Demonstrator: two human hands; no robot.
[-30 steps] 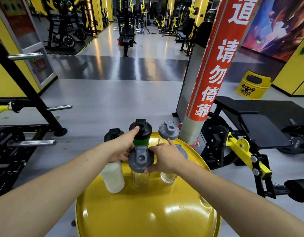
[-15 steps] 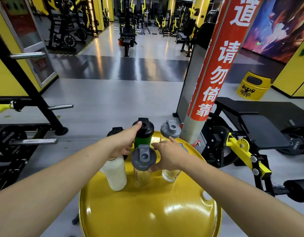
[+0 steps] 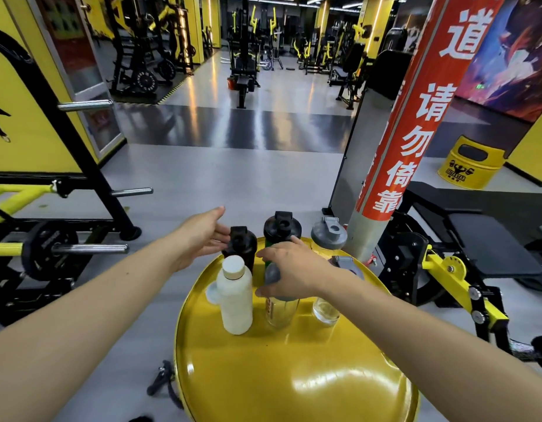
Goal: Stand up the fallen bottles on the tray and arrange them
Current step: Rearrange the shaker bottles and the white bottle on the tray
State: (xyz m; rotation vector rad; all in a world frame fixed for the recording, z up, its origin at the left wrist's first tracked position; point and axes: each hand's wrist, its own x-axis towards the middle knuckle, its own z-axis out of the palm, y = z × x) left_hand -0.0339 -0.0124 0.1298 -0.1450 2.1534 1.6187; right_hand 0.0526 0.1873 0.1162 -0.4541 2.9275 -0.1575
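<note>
Several bottles stand upright on the round yellow tray [image 3: 294, 376]. A white bottle [image 3: 235, 300] is at the front left, with a black bottle [image 3: 240, 245] behind it. A green bottle with a black lid [image 3: 281, 228] and a clear shaker with a grey lid [image 3: 329, 237] stand at the back. My right hand [image 3: 289, 271] grips the grey lid of a clear shaker [image 3: 280, 312] in the front middle. Another clear shaker [image 3: 326, 310] is partly hidden behind my right forearm. My left hand [image 3: 202, 234] is open, its fingers beside the black bottle.
A red and grey pillar [image 3: 400, 141] rises just behind the tray on the right. A black bench with yellow parts [image 3: 464, 260] stands to the right, a weight rack [image 3: 65, 245] to the left. A yellow bin [image 3: 470, 162] sits far right.
My left hand let go of the green bottle's lid and moved left to the black bottle, uncovering the white bottle. My right hand shifted from the right shaker onto the middle shaker's lid.
</note>
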